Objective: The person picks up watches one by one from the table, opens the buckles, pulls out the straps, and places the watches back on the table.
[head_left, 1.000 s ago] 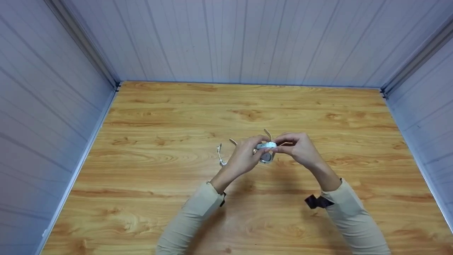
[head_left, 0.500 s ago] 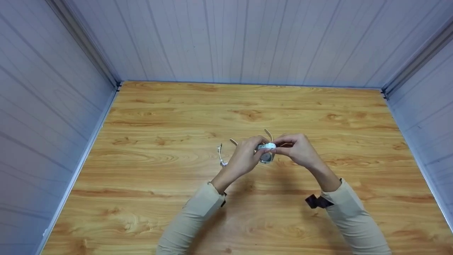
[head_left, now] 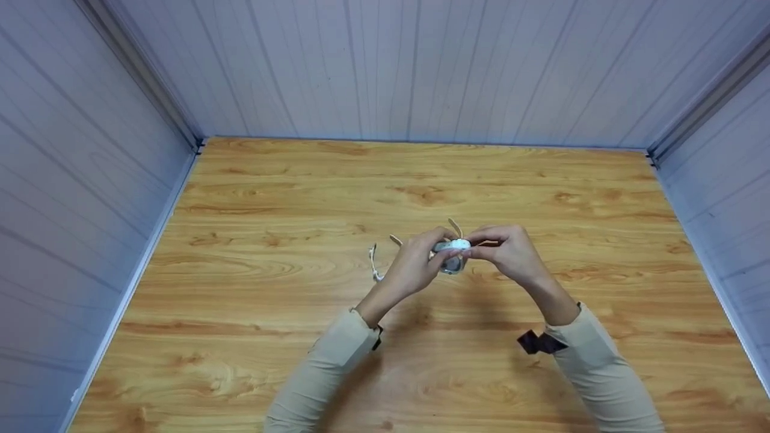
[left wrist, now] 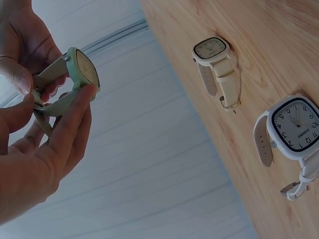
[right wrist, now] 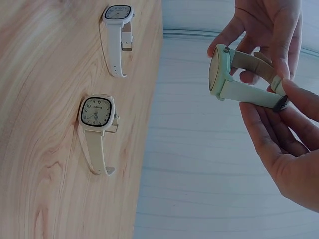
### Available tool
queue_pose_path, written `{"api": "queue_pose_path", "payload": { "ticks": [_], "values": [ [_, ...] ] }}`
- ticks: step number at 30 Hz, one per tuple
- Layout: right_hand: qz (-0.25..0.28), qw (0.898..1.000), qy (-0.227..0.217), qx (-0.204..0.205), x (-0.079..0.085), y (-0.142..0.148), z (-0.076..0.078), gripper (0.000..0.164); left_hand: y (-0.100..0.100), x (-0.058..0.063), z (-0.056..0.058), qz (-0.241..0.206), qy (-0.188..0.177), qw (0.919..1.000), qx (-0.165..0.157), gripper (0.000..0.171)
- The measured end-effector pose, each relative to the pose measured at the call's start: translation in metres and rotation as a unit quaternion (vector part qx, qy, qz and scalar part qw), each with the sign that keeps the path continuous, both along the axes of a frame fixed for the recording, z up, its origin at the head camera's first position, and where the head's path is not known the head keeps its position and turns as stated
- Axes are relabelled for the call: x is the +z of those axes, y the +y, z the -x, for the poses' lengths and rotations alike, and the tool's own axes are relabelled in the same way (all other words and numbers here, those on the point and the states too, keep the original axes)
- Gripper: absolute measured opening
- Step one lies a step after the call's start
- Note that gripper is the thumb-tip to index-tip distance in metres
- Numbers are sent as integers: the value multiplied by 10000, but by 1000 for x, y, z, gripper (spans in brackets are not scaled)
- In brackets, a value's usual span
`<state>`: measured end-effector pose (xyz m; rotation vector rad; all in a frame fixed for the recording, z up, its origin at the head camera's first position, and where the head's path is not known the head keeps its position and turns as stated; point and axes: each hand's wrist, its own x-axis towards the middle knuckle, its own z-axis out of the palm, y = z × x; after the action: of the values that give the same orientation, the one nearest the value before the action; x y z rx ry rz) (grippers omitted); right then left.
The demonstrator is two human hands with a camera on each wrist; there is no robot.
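Both hands hold a pale green wristwatch (head_left: 454, 245) above the table, its strap bent round into a loop. My left hand (head_left: 415, 258) grips it from the left, with fingers along the strap by the case (left wrist: 82, 69) in the left wrist view. From the right, my right hand (head_left: 505, 252) pinches the strap near the dark buckle (right wrist: 281, 103). Thumbs and fingertips of both hands meet there and partly hide the strap ends. In the right wrist view the green strap (right wrist: 249, 93) runs from the case to the buckle.
On the wooden table (head_left: 289, 337) lie a cream watch (right wrist: 97, 112) and a white watch (left wrist: 297, 123), both with square faces. In the head view the hands partly cover them. Pale panel walls (head_left: 385, 72) enclose the table at the back and sides.
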<state>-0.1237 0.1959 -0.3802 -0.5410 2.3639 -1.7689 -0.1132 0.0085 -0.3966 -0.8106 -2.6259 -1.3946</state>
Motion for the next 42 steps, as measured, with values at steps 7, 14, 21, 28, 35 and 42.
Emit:
{"api": "queue_pose_path", "payload": {
  "ticks": [7, 14, 21, 28, 35, 42],
  "values": [
    [-104, 9998, -153, -54, 3, 0, 1, 17, 0, -1, 1, -102, -39, 9999, -54, 17],
    [-187, 9998, -94, -36, 4, -3, 2, 15, 0, 0, 1, -106, -121, 9998, -78, 17],
    [-227, 9996, -152, -102, 2, -1, 2, 16, -1, 0, 0, -69, -77, 9999, 0, 17],
    [-149, 9997, -166, -100, 1, 0, 2, 19, -1, -2, 0, -128, -55, 9999, -12, 17],
    [-23, 9998, -204, 6, 3, 3, 2, 18, -4, -1, -1, -363, -357, 9986, -104, 14],
    [2, 9998, -216, 12, 4, 3, 1, 19, -4, 0, -1, -426, -435, 9981, -124, 14]
  ]
}}
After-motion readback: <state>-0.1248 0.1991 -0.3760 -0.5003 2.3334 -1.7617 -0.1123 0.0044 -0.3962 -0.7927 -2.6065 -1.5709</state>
